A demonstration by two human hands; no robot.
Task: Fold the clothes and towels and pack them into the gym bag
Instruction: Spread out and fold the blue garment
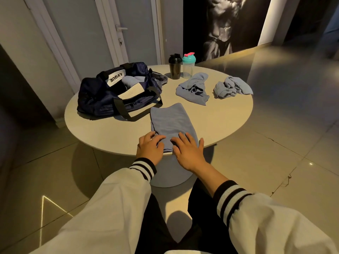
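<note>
Head view: left hand and right hand, fingers spread, cover towel hem.

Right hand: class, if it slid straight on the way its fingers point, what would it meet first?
The right hand would run along the folded towel it rests on; past that, perhaps the gym bag, depth unclear.

Inside of gym bag mostly hidden, wall poster cropped above
</note>
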